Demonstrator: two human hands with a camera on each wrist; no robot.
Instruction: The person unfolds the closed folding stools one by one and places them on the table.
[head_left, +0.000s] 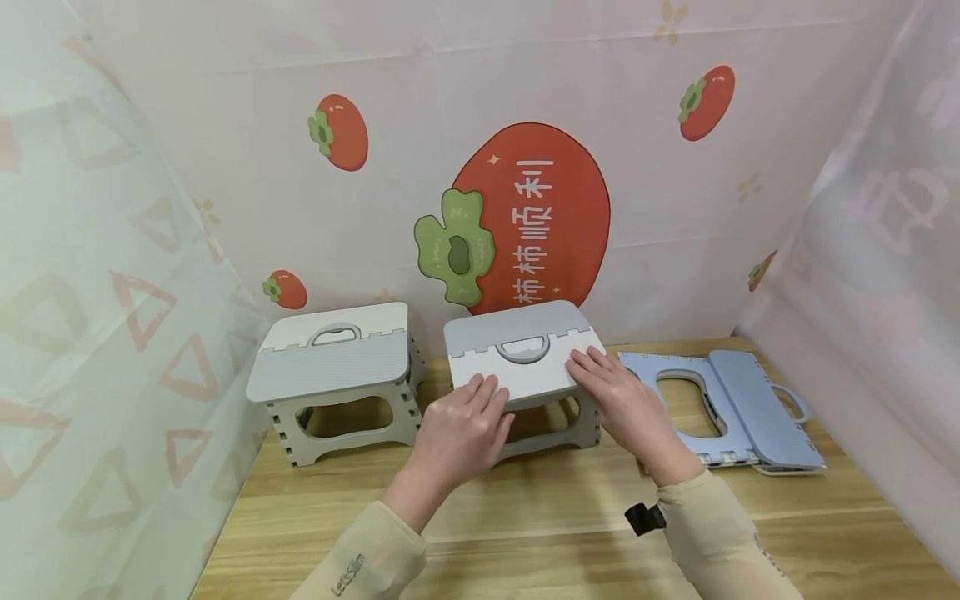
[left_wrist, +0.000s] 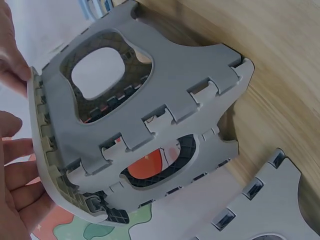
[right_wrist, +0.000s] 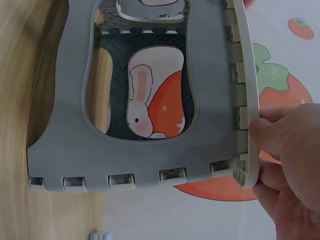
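A folding step stool (head_left: 521, 379) stands unfolded in the middle of the table, its top part grey and part white with an oval carry handle (head_left: 523, 349). My left hand (head_left: 459, 429) rests its fingers on the top's front left corner. On the right end of the same top lie the extended fingers of my right hand (head_left: 630, 408). In the left wrist view, the left thumb touches the rim above the stool's grey side panel (left_wrist: 172, 55). The right wrist view shows the right thumb (right_wrist: 267, 131) against the rim of the top.
To the left stands a second unfolded grey and white stool (head_left: 330, 367). A blue stool (head_left: 765, 408) lies folded down at the right. The wood-grain table (head_left: 540, 533) extends toward me. Behind it hangs a persimmon-printed curtain (head_left: 645, 250), with printed side curtains left and right.
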